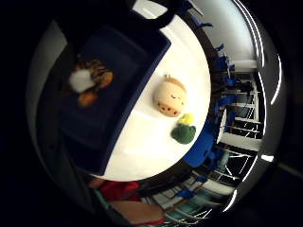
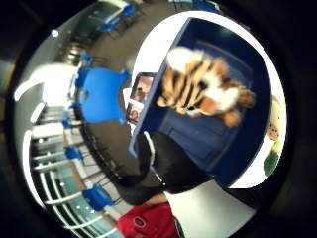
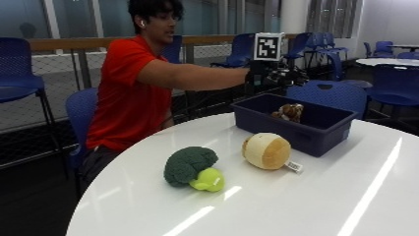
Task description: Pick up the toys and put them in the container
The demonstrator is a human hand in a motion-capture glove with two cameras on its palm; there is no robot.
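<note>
Gloved hand (image 3: 278,76) above the blue container (image 3: 262,120); finger state indiscernible. Tiger toy (image 3: 288,112) inside. Risk: the nearby round plush (image 3: 266,151) may roll when grasped.

I see a white tabletop (image 3: 314,196), blue chairs (image 3: 334,96) behind it, and beside it what may be a tablet (image 2: 139,98).
</note>
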